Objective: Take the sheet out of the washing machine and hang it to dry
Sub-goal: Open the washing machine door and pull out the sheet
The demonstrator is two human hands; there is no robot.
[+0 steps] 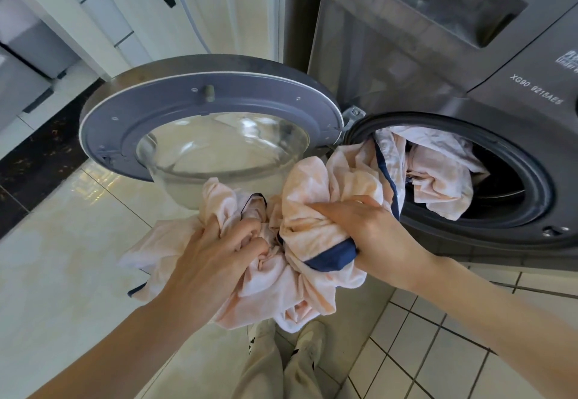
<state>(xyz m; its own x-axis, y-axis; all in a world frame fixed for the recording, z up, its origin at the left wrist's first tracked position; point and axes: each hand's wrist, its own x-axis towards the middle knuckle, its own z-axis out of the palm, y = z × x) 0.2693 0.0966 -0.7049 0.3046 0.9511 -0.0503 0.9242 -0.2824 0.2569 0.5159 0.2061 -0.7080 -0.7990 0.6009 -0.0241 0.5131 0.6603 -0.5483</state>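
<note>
- The glossy cream-coloured tiled floor (72, 261) fills the lower left, its large square tiles split by thin dark joints and catching bright reflections.
- A strip of black speckled stone tile (40, 160) borders that floor on the left, running along the foot of the white cabinet fronts (103, 17).
- A patch of small white square tiles (431, 348) with dark grout lies at the lower right.
- The dark grey front-loading washing machine (488, 70) stands on this small-tiled patch.
- Two white shoes (308, 345) with dark stripes stand on the floor at the bottom centre.
</note>
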